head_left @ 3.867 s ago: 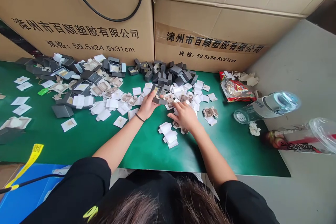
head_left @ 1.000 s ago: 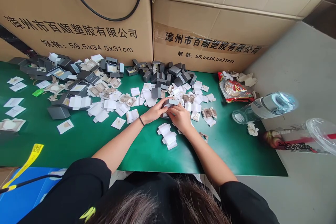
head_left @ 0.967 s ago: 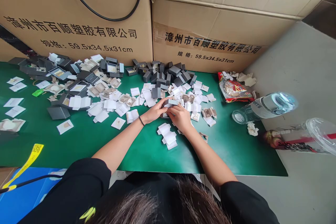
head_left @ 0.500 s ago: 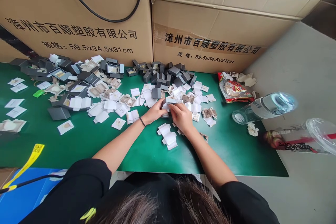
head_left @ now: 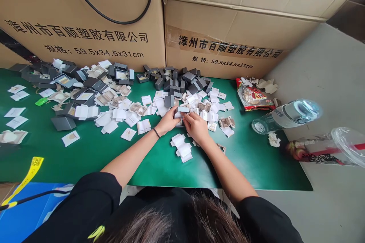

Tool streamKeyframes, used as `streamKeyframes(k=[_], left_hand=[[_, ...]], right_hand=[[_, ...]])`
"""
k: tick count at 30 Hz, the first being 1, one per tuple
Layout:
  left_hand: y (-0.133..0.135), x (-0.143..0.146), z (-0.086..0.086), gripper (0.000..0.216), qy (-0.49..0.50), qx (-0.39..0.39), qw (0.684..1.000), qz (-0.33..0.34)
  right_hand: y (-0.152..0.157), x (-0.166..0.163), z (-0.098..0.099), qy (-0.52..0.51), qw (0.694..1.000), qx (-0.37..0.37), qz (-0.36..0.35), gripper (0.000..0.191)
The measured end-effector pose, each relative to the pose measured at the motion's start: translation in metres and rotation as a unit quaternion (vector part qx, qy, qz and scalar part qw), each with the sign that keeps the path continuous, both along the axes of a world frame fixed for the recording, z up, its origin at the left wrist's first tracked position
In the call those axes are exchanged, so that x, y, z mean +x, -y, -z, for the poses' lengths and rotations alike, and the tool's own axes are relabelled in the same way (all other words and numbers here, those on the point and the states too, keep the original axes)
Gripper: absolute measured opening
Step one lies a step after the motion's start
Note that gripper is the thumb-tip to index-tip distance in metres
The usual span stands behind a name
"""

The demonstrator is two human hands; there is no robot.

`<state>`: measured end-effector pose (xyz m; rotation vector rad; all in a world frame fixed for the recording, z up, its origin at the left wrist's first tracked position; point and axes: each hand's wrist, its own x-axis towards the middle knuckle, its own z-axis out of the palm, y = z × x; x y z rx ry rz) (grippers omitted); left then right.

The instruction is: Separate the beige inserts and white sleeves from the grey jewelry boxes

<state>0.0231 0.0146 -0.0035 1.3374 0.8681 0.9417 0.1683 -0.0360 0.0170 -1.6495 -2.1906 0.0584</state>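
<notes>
My left hand [head_left: 168,122] is closed around the left side of a small dark box [head_left: 183,109] with a pale inside. From the right, my right hand [head_left: 195,126] pinches at the front of this box, fingers bent inward, hiding part of it. Just beyond the hands stands another small dark box [head_left: 169,101] among white folded paper pieces [head_left: 162,111]. Unfolded white paper pieces [head_left: 182,148] lie on the green table in front of my hands. To the right of my right hand is a brownish-grey paper insert [head_left: 227,122].
Dark boxes [head_left: 195,83] are heaped at the back, with more boxes [head_left: 64,122] and papers to the left. On the right lie a red snack bag [head_left: 253,97], a clear bottle [head_left: 285,117] and a plastic cup [head_left: 322,150]. Large cartons [head_left: 114,3] stand behind the green table [head_left: 94,155].
My hands stay at the same place on the small box, with only a slight shift of the fingers. The whole view has moved very slightly.
</notes>
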Motion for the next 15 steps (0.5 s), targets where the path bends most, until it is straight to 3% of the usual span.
streamKeyframes(k=[15], left_hand=[[0.0012, -0.0001, -0.0033, 0.051, -0.026, 0.025, 0.999, -0.015]], right_hand=[[-0.0013, 0.0005, -0.0011, 0.002, 1.000, -0.013, 0.008, 0.034]])
